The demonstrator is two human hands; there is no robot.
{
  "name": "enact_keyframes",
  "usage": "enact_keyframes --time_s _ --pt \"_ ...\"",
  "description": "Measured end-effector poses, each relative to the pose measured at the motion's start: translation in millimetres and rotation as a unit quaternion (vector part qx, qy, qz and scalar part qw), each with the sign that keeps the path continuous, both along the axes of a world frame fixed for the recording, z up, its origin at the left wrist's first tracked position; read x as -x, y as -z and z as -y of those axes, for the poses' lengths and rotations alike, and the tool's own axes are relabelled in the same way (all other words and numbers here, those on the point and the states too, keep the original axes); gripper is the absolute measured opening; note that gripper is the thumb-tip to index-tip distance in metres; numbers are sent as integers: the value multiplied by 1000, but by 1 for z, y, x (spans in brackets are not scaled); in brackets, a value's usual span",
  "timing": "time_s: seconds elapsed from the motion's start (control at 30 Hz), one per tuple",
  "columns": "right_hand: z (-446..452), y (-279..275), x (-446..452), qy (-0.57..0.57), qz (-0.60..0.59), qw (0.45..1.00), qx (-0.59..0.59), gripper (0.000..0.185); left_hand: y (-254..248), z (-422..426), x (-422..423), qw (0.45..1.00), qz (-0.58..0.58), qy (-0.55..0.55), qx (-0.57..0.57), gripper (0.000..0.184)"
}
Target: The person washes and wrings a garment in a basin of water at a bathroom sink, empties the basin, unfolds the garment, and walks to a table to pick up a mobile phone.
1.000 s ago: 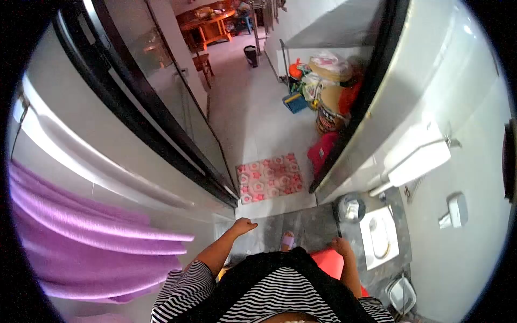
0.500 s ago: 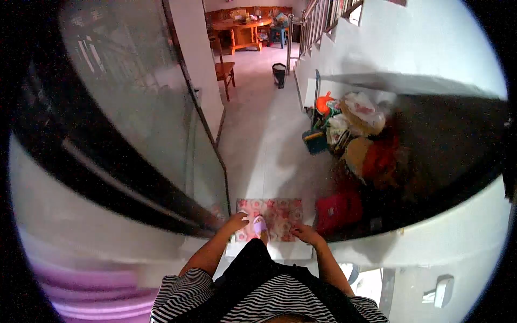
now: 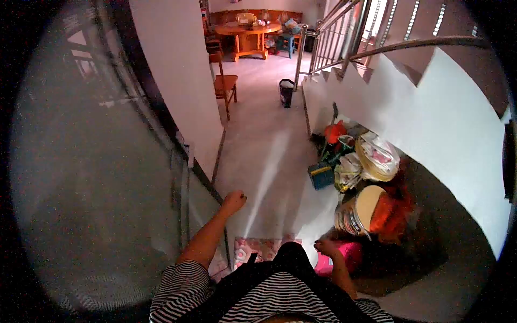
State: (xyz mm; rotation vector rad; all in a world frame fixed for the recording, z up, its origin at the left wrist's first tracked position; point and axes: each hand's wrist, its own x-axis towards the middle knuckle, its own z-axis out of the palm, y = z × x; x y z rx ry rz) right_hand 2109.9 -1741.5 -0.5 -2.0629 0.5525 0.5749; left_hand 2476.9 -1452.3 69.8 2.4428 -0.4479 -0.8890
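My left hand [image 3: 235,201] is stretched forward over the floor, its fingers curled into a loose fist. No object shows in it. Beside that arm stands a glass door [image 3: 102,177] with a dark frame; the hand is nearest to its edge. My right hand [image 3: 326,248] is low at my right side, in front of a bright pink container [image 3: 349,254]. Its fingers are bent together, and whatever may be between them is too small to make out. A red-and-white patterned mat [image 3: 253,248] lies below me, partly covered by my dark clothing.
To the right, under a staircase [image 3: 388,81], sit a large bucket [image 3: 353,212], plastic bags [image 3: 378,156] and a blue-green box [image 3: 321,176]. Further ahead are a black bin [image 3: 286,94], a wooden chair [image 3: 225,86] and a round wooden table [image 3: 245,29]. Tiled floor [image 3: 258,140] runs between.
I have moved forward through the doorway; the mat now lies lower in view and the stair-side pile is nearer. My left hand has risen and closed. My right hand has shifted to the right.
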Motion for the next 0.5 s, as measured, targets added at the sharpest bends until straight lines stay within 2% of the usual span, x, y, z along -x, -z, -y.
enact_keyframes --time_s 0.03,0.07,0.1,0.13,0.17,0.2,0.23,0.3,0.33,0.37,0.4,0.43,0.5 --pt "20 15 -17 -21 -27 999 5 37 -3 13 -24 998 44 23 26 36" --pt "45 58 -32 -108 60 990 71 37 -1 23 -50 997 67 33 37 35" --pt "63 63 -60 -193 147 961 135 37 2 33 -75 994 90 42 47 35" --pt "87 69 -88 -140 58 986 72 38 5 45 -99 987 143 64 37 36" --pt "109 40 -138 -84 -32 996 8 39 8 57 -124 976 196 89 25 37" --pt "132 45 -180 -65 -75 995 -17 42 6 68 -148 976 199 86 19 37" --pt "149 29 -220 -63 -4 998 23 43 -3 78 -172 977 171 96 -88 39" --pt "190 41 -294 -96 111 984 103 42 -11 107 -224 946 140 101 -275 41" --pt "212 40 -334 -90 108 986 93 42 -14 119 -250 919 140 95 -356 41" --pt "227 13 -376 -85 103 987 85 41 -17 124 -264 916 163 69 -361 42" --pt "240 -2 -404 -61 104 992 24 40 -24 128 -282 913 174 54 -364 42" --pt "254 -5 -436 -65 103 992 22 40 -32 131 -299 911 184 39 -368 42" --pt "275 -3 -497 -90 115 989 -4 40 -47 136 -342 870 127 71 -472 45"
